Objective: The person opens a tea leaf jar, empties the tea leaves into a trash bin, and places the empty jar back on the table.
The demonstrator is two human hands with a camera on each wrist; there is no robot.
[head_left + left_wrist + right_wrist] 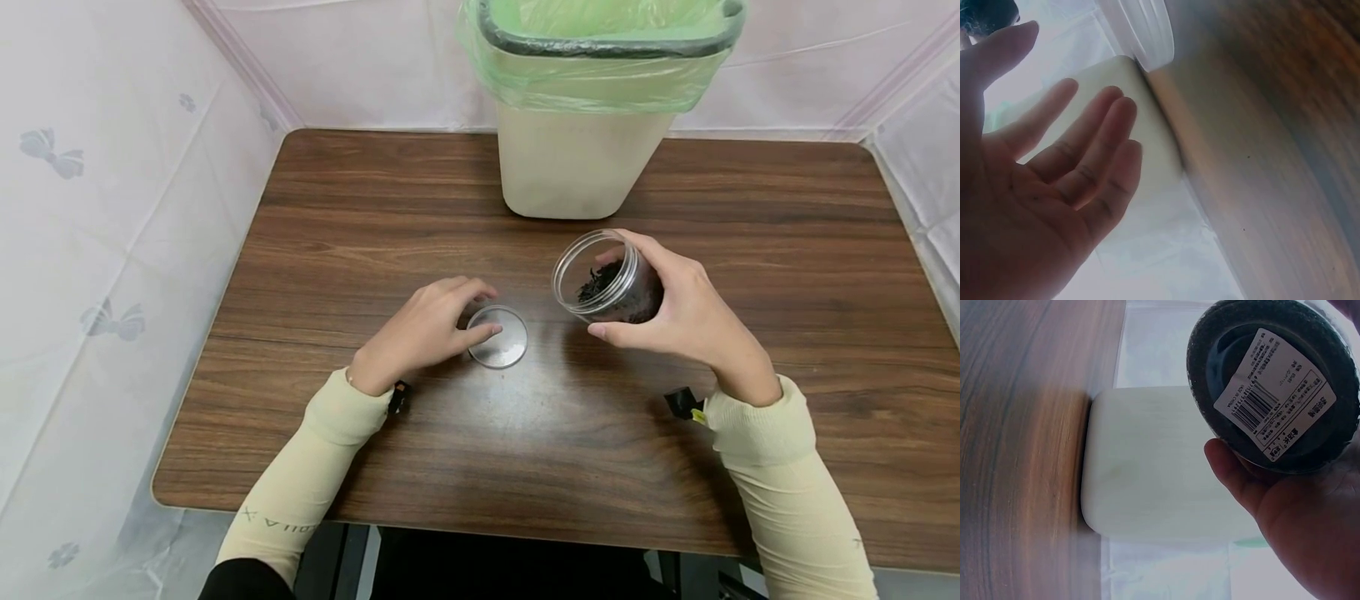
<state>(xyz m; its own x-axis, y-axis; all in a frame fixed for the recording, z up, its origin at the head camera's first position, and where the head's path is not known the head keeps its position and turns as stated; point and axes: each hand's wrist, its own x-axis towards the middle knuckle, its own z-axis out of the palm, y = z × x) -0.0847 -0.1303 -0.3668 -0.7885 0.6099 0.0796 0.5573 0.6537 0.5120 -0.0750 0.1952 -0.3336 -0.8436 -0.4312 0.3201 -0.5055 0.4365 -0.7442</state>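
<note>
My right hand (686,312) grips a clear round jar (632,293) above the table, its uncovered mouth tilted to the left. Dark, shredded dry stuff like tea leaves (597,285) lies inside it. In the right wrist view, the jar's base (1207,369) carries a white barcode label (1279,394). My left hand (427,329) is beside a clear round lid (504,343), thumb over its near left part in the head view. From the left wrist, the fingers look loosely bent and apart from the lid (1152,34), with nothing held.
A cream bin (581,154) with a green liner bag (592,87) stands at the back of the brown wooden table (360,208), just beyond the jar. Pale sheeting (97,250) hangs around the left, back and right sides.
</note>
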